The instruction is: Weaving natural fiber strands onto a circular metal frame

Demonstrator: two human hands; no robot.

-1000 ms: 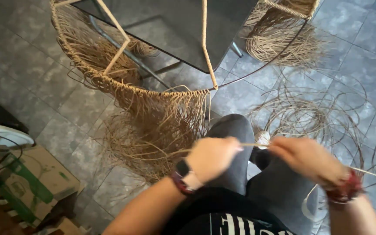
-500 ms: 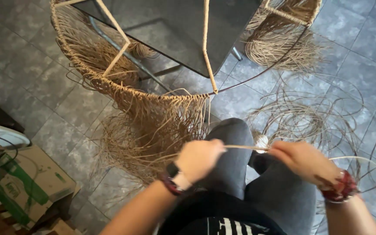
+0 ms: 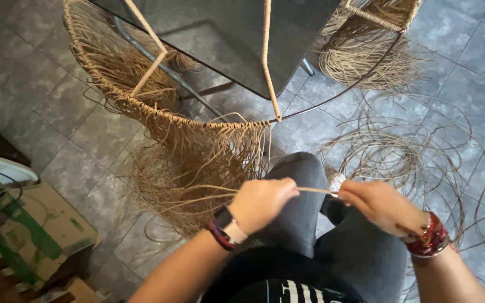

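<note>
The left hand [image 3: 262, 203] is curled into a loose fist, its fingers pinched on a thin, pale tan rattan strand [image 3: 314, 191] that runs level across the gap to the right hand [image 3: 380, 206]. The right hand is also closed, thumb and fingers gripping the other end of the same strand just above the knee. The strand is stretched taut between both hands, over the person's grey-trousered legs [image 3: 298, 224]. A dark wristwatch with a red band [image 3: 224, 224] sits on the left wrist; a stack of red beaded bracelets [image 3: 429, 238] wraps the right wrist.

Left of the left hand, more strands trail back to a loose fringe of unwoven tan fibres [image 3: 197, 168] hanging from the woven rim of a round, half-made wicker basket frame [image 3: 124, 95], which stands tilted just in front of the knees. Thin wrapped uprights rise from that rim. Behind it is a dark glass-topped table [image 3: 225, 33]. A second wicker piece with a hanging fringe [image 3: 366, 56] sits at the upper right. Loose coils of brown rattan [image 3: 399, 157] lie on the grey tiled floor [image 3: 29, 84] to the right of the legs. A cardboard box with green print [image 3: 35, 230] stands at the lower left.
</note>
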